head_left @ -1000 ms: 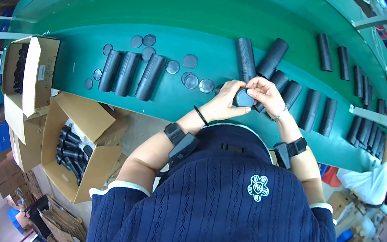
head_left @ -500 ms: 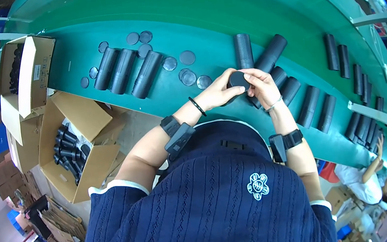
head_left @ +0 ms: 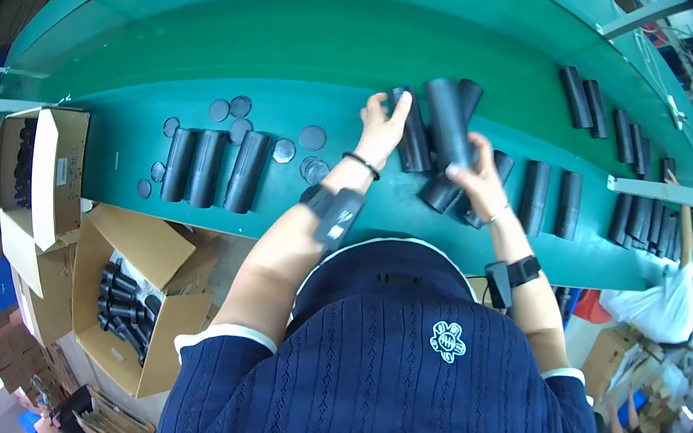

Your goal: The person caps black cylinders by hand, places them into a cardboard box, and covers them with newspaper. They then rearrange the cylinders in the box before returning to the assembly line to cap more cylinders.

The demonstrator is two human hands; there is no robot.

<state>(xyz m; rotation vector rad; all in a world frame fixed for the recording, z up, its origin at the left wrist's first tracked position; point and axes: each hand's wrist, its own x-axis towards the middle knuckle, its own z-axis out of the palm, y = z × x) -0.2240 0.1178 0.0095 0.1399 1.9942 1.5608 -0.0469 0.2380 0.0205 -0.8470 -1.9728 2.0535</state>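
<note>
My right hand [head_left: 480, 177] grips the lower end of a smooth black tube [head_left: 447, 118], thumb on one side and fingers on the other. The tube stands out above others on the green bench, its far end tilted up. My left hand [head_left: 386, 133] is open, fingers apart, its thumb at the upper end of another black tube [head_left: 413, 138]. Whether it bears any of that tube's weight I cannot tell. More black tubes lie beneath and beside my right hand, among them one tube [head_left: 536, 197] and another tube [head_left: 569, 205].
Three black tubes [head_left: 207, 169] lie at the left among several round black caps [head_left: 312, 138]. Open cardboard boxes [head_left: 135, 384] with black parts stand off the bench's left end. Further tubes [head_left: 575, 97] lie at the right, near a metal bar [head_left: 667, 195] and another person's arm [head_left: 685, 233].
My hands have come apart from the black tube end they held together. My right hand now holds a tube lengthwise; my left has moved to another tube. The view has shifted slightly.
</note>
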